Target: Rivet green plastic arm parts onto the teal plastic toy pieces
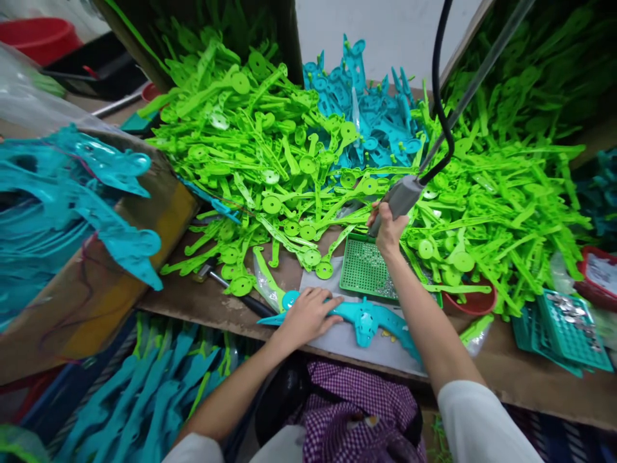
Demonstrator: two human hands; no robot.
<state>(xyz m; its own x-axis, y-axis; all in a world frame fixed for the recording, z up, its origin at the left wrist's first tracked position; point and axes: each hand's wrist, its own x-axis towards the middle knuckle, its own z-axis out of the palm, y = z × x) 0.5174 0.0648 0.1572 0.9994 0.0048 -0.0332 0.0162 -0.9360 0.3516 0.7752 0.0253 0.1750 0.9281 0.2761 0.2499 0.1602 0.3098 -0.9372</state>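
My right hand (388,228) is wrapped around a grey electric screwdriver (403,196), which hangs from a black cable and a rod; its tip is not clearly visible. Beneath it lies a green perforated tray (369,267) with many small shiny metal pieces, likely screws. My left hand (313,314) is closed over the left part of a long blue plastic piece (365,323) and holds it against a white sheet (332,339) at the table's front edge. At this piece's left end, a green plastic arm (270,276) slants away from a round blue part.
Heaps of green plastic arms (250,135) and blue plastic parts (376,122) cover the back. A hammer (231,286) lies to the left, beside a box of blue pieces (43,193). On the right are a red bowl (475,301) and green baskets (571,325) with metal pieces.
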